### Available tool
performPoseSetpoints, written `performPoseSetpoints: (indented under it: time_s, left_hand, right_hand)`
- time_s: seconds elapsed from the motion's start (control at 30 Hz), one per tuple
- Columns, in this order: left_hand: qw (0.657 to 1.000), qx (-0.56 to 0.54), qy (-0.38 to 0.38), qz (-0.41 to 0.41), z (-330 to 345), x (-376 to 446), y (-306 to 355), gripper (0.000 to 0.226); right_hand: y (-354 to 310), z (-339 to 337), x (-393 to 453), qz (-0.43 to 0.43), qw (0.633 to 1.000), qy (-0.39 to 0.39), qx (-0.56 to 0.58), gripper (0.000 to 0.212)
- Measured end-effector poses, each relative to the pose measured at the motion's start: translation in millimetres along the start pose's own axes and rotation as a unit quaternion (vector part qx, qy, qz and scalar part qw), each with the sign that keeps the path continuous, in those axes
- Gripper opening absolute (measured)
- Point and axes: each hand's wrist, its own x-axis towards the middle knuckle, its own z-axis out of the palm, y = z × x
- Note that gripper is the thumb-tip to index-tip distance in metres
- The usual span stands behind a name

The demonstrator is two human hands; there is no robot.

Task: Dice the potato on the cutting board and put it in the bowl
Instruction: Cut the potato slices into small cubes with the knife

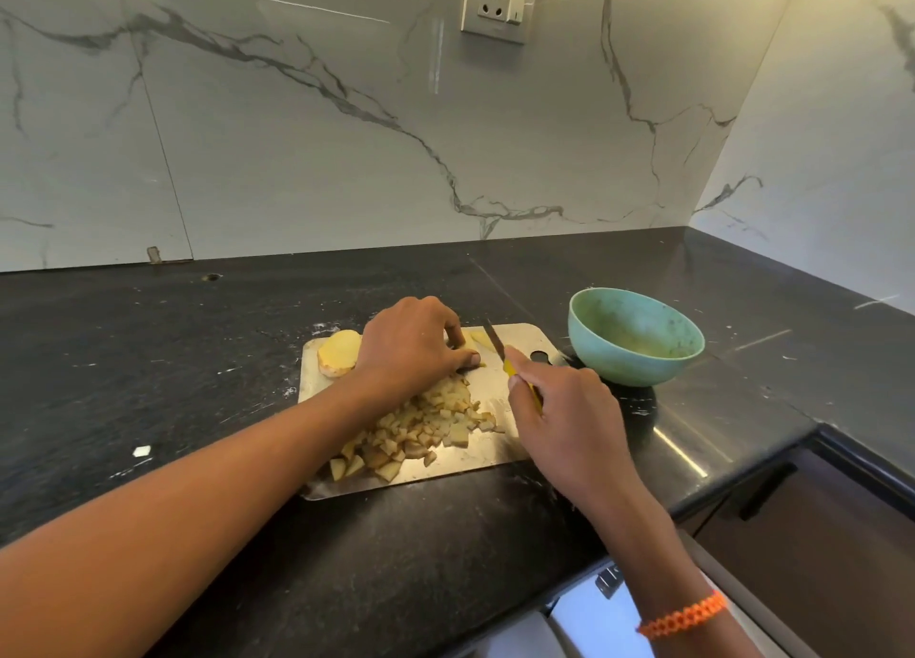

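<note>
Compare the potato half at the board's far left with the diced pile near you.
The potato half is one large, smooth, pale yellow piece; the diced pile is many small cubes, some browner. The half lies beside the left hand; the pile lies nearer the camera. Both rest on the cutting board.

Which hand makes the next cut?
Right hand: it grips the knife, blade beside the potato piece. Left hand is pinning that piece to the cutting board.
</note>
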Motion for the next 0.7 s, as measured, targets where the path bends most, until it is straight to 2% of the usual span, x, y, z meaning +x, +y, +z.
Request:
performPoseSetpoints:
  time_s: [0.17, 0.33, 0.7]
  left_hand:
    - [1.0, 0.004, 0.004, 0.011, -1, 0, -1, 0.026]
    - [1.0, 0.001, 0.008, 0.014, -1, -1, -1, 0.026]
    - [1.0, 0.022, -0.004, 0.003, -2, 0, 0, 0.022]
  right_hand:
    - [-8, 16, 27, 0.011, 0.998, -0.051, -0.026, 0.04]
    - [-7, 18, 26, 0.001, 0.998, -0.048, -0.033, 0.04]
    - [1, 6, 5, -0.033, 0.993, -0.093, -0.063, 0.045]
